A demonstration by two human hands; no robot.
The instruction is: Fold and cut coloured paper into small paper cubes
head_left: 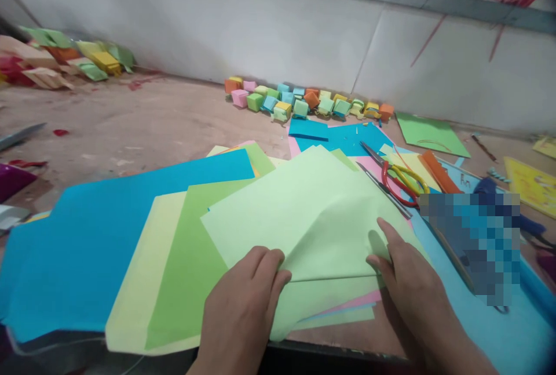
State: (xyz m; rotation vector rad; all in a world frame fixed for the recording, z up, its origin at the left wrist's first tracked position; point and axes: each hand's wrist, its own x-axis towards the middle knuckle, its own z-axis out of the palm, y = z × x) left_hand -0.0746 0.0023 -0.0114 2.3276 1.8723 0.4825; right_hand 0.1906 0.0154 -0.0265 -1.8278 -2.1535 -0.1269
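Observation:
A pale green sheet of paper [278, 207] lies in front of me, its near edge bent up into a soft curve. My left hand [247, 299] is closed, thumb and forefinger pinching that near edge. At the sheet's right side is my right hand [408, 276], thumb and forefinger apart, their tips at the paper; its other fingers are hidden. Beneath lie more sheets: a brighter green one [186, 265], a pale yellow one [139, 276] and a large blue one [95, 241]. Red-and-yellow-handled scissors [399, 181] rest just beyond the sheet's right edge.
Several small coloured paper cubes [299, 99] line the wall. More folded paper pieces [73, 59] are heaped at the far left. A green sheet [432, 134] and a yellow sheet [532, 184] lie at the right, near a blurred-out object [473, 247]. A metal blade [21, 136] lies left.

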